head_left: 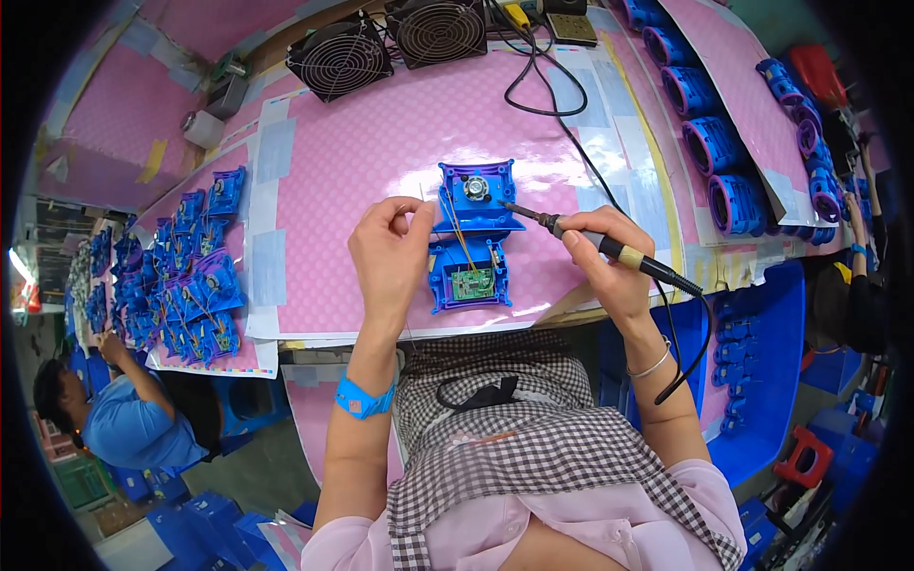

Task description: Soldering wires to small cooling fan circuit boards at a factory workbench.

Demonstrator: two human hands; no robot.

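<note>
On the pink table in front of me lies an opened blue plastic housing [498,214] in two halves, joined by thin coloured wires [457,226]. Its far half carries a round metal speaker [475,187]; a green circuit board [473,284] sits in the near half. My right hand [614,257] is wrapped round a soldering iron [624,254], whose tip meets or hovers at the right of the far half. Just left of the housing, my left hand [386,257] pinches a thin strand of solder wire [422,192] with its end pointing up.
Two black fans [341,59] stand at the back. The iron's black cable [590,157] loops across the right side. Wired blue housings [205,276] crowd the left; rows of blue parts [714,143] line the right. A blue bin [762,381] is below. Co-worker [143,419] sits left.
</note>
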